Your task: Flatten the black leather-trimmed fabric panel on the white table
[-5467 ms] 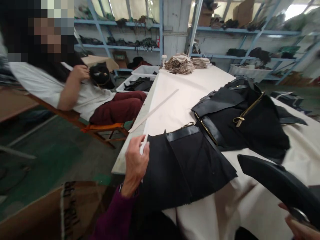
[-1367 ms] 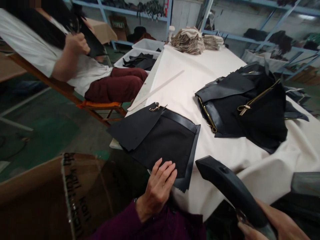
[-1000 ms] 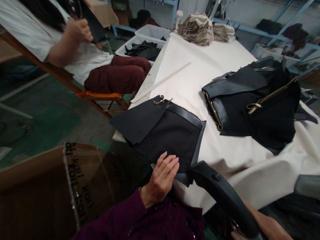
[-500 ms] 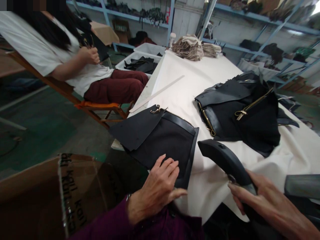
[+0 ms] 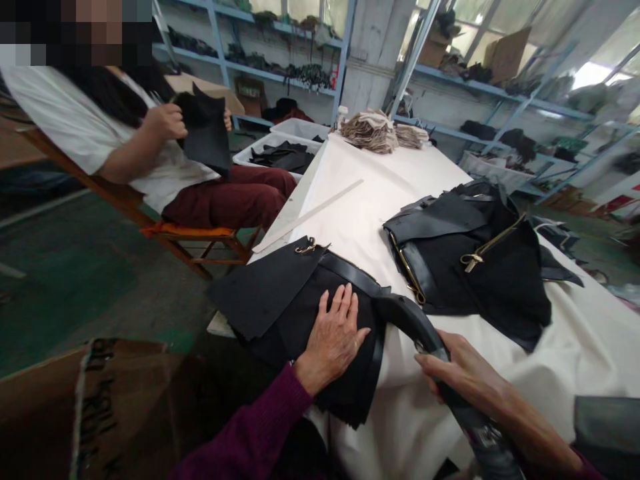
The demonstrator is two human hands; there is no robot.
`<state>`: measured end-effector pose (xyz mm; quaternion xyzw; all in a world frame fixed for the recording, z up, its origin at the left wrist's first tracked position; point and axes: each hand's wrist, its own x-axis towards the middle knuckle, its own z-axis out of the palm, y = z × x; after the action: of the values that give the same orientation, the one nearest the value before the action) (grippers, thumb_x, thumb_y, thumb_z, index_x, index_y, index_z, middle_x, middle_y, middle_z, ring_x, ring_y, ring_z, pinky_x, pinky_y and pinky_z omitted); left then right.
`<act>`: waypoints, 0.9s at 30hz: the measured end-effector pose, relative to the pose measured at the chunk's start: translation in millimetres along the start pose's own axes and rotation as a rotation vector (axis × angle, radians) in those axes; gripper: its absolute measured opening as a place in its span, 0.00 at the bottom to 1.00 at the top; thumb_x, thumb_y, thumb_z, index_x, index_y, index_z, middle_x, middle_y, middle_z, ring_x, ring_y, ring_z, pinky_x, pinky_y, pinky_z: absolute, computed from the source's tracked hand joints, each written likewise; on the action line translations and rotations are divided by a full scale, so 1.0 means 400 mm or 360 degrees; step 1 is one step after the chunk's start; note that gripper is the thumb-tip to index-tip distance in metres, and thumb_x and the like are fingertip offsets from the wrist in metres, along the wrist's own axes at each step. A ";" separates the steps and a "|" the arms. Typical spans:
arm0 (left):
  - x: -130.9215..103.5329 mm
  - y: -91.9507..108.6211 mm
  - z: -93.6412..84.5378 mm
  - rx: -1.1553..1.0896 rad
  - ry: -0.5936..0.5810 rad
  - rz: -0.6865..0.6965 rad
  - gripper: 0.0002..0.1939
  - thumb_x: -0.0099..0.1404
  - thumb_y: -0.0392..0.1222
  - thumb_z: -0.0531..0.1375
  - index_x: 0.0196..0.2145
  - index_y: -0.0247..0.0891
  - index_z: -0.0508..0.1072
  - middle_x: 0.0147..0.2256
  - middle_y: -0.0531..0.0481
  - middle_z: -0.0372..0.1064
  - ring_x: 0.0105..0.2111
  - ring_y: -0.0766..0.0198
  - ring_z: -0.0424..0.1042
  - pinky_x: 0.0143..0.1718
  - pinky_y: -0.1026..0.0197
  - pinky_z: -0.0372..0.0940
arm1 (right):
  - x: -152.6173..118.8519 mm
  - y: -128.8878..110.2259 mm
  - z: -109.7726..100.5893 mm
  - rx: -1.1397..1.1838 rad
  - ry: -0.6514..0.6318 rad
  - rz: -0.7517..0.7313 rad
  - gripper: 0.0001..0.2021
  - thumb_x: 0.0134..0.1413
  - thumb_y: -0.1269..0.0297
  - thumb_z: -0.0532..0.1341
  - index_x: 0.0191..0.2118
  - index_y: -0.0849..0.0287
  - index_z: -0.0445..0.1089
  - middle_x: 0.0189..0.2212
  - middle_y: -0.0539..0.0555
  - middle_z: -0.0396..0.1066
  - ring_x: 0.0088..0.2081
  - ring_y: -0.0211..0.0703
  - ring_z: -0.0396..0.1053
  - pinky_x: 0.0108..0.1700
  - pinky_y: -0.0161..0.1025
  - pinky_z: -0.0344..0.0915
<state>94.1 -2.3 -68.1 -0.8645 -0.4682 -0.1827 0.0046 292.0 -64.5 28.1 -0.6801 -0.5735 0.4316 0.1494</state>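
Note:
My left hand (image 5: 337, 337) lies flat, fingers spread, on a black fabric and leather panel (image 5: 280, 300) at the near left corner of the white-covered table (image 5: 380, 180). A small brass hook (image 5: 305, 247) sits at the panel's far edge. My right hand (image 5: 463, 373) grips the handle of a long black tool (image 5: 415, 320), whose front end rests on the panel's right side, just beside my left hand. A pile of black panels with brass zippers (image 5: 475, 257) lies further right on the table.
A seated person (image 5: 150, 153) to the left holds a black piece. A long pale ruler (image 5: 307, 215) lies along the table's left edge. Stacks of tan pieces (image 5: 373, 129) sit at the far end. A cardboard box (image 5: 100, 407) stands near left; white bins (image 5: 280, 157) and blue shelves behind.
The black tool has moved left and down onto the panel. My left hand has slid further up the panel and now presses it flat. The seated person has lifted a black piece.

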 end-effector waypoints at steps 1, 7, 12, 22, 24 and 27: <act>0.000 -0.001 -0.002 -0.0005 -0.0009 -0.0001 0.30 0.67 0.53 0.45 0.58 0.28 0.58 0.62 0.35 0.48 0.62 0.49 0.48 0.60 0.43 0.47 | 0.009 -0.006 -0.002 -0.0004 0.0011 0.0003 0.06 0.53 0.64 0.55 0.27 0.58 0.60 0.15 0.46 0.66 0.16 0.38 0.65 0.19 0.33 0.62; 0.008 -0.002 -0.001 -0.0071 -0.0035 -0.0022 0.30 0.67 0.53 0.46 0.58 0.27 0.58 0.62 0.34 0.48 0.62 0.49 0.47 0.60 0.44 0.47 | 0.021 -0.046 -0.042 -0.0084 0.0162 -0.0008 0.10 0.54 0.59 0.55 0.27 0.58 0.61 0.16 0.46 0.67 0.18 0.39 0.66 0.21 0.33 0.60; 0.008 -0.003 0.002 -0.0113 -0.0030 -0.0038 0.30 0.66 0.53 0.47 0.58 0.27 0.58 0.62 0.34 0.48 0.62 0.49 0.47 0.60 0.43 0.46 | -0.031 -0.046 -0.065 -0.0234 0.0133 0.0094 0.12 0.56 0.57 0.55 0.26 0.57 0.61 0.16 0.45 0.67 0.19 0.39 0.66 0.22 0.33 0.60; 0.008 -0.007 0.006 -0.0130 -0.0002 -0.0038 0.31 0.65 0.53 0.50 0.58 0.28 0.58 0.61 0.34 0.49 0.61 0.49 0.49 0.60 0.43 0.46 | 0.011 -0.026 -0.018 -0.0082 -0.0111 0.0083 0.08 0.56 0.61 0.54 0.28 0.56 0.58 0.17 0.45 0.67 0.18 0.39 0.65 0.21 0.33 0.62; 0.009 -0.007 0.006 -0.0124 -0.0017 -0.0045 0.31 0.65 0.53 0.49 0.58 0.28 0.58 0.62 0.34 0.49 0.62 0.49 0.48 0.60 0.44 0.46 | 0.029 -0.039 -0.027 -0.0099 -0.0057 0.0063 0.08 0.56 0.61 0.54 0.27 0.56 0.59 0.17 0.45 0.67 0.18 0.38 0.65 0.21 0.33 0.62; 0.009 -0.006 0.007 -0.0125 -0.0031 -0.0051 0.31 0.65 0.54 0.48 0.58 0.29 0.58 0.62 0.35 0.48 0.62 0.49 0.48 0.60 0.44 0.46 | 0.030 -0.052 -0.055 -0.0196 0.0064 0.0056 0.10 0.55 0.59 0.54 0.26 0.56 0.59 0.17 0.46 0.67 0.19 0.39 0.66 0.22 0.33 0.62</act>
<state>94.7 2.4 -69.9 -0.8582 -0.4745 -0.1925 -0.0369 294.6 -40.9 50.4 -0.7065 -0.5837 0.3844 0.1111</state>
